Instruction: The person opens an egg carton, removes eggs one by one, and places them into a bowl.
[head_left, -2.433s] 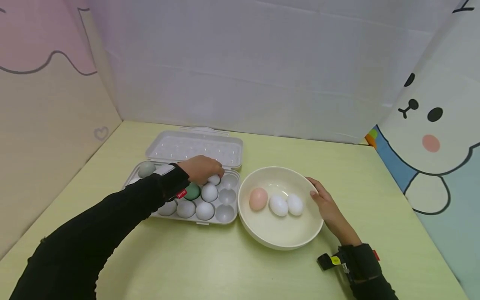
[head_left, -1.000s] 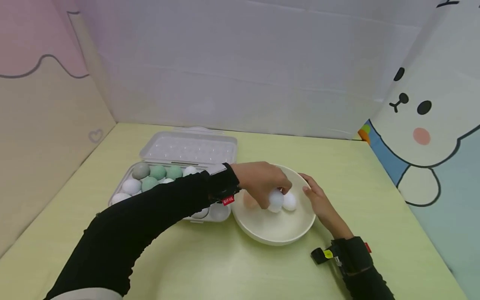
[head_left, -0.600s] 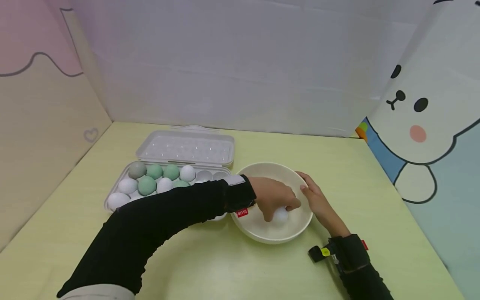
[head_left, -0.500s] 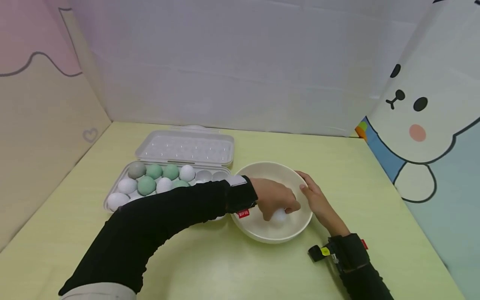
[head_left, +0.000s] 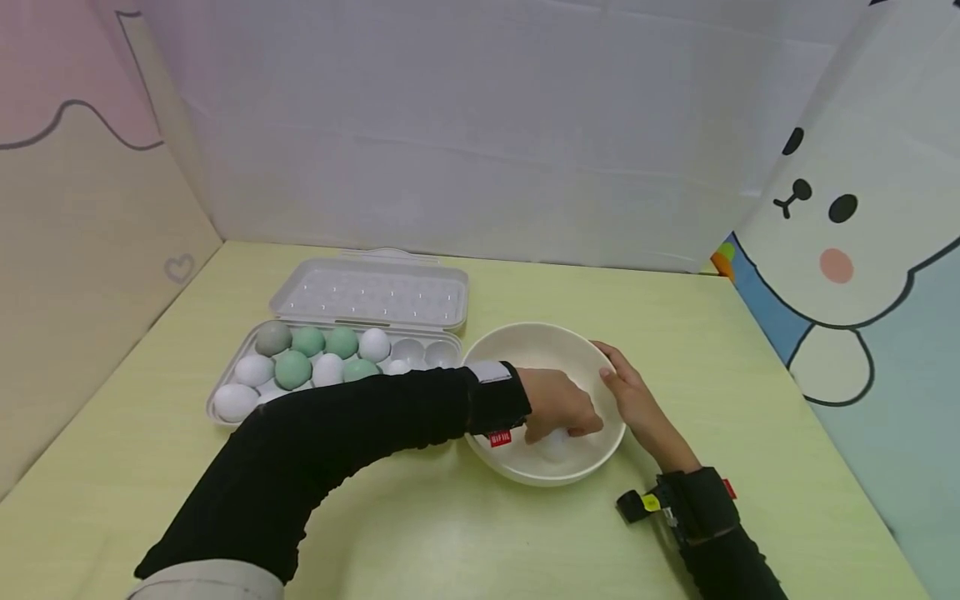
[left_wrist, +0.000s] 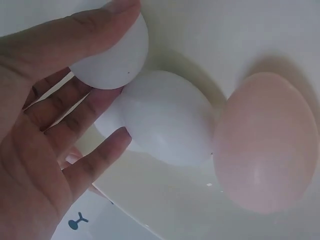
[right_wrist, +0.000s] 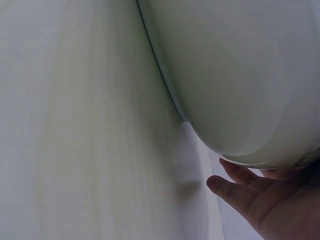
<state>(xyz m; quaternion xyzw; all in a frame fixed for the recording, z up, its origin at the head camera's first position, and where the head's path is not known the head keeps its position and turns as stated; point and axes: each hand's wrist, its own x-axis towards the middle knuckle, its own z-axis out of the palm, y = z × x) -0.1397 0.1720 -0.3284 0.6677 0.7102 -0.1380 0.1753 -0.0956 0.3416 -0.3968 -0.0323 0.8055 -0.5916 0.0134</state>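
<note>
My left hand [head_left: 564,417] reaches down inside the cream bowl [head_left: 542,333]. Its thumb [left_wrist: 75,40] and fingers [left_wrist: 75,115] hold a white egg [left_wrist: 110,60] low in the bowl. That egg touches a second white egg [left_wrist: 167,117], and a pink egg [left_wrist: 265,145] lies beside them. From the head view only one white egg [head_left: 556,446] shows under the hand. My right hand [head_left: 633,398] rests against the bowl's right outer wall [right_wrist: 240,75], its fingers [right_wrist: 240,190] relaxed on the table side.
An open grey egg tray [head_left: 247,398] with several white and green eggs lies left of the bowl, its lid [head_left: 371,296] folded back. The yellow-green table [head_left: 450,533] is walled by panels on three sides.
My left hand took a white egg from the tray, carried it right and lowered it into the bowl beside the other eggs. The right hand stayed at the bowl.
</note>
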